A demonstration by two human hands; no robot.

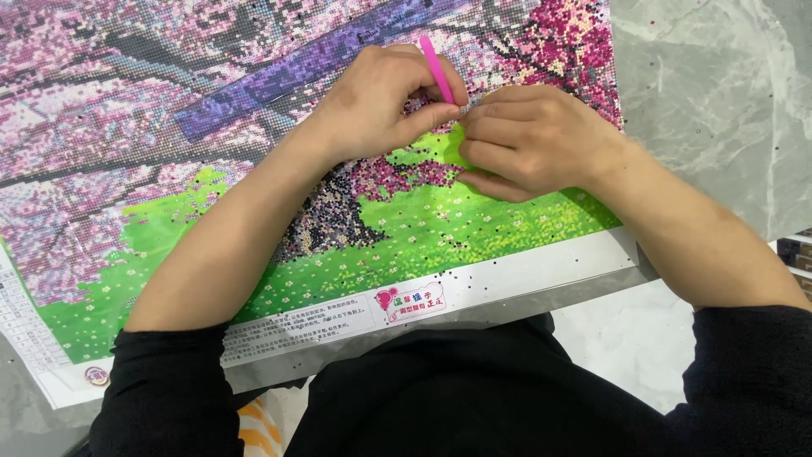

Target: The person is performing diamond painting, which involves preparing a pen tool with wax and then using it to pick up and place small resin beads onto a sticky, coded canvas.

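Over the diamond-painting canvas [254,127], my left hand [381,106] pinches a pink applicator pen [436,69]. My right hand [533,140] curls closed, fingertips touching the left's; held contents hidden.

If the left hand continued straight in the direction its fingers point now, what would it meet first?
Most likely the right hand: the left hand, holding the pink pen, points rightward, its fingertips already about touching the right fingers above the canvas.

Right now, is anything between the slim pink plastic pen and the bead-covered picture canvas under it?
The left hand grips the slim pink plastic pen. Its tip is hidden where the right hand meets the left above the bead-covered picture canvas, so any gap cannot be seen.
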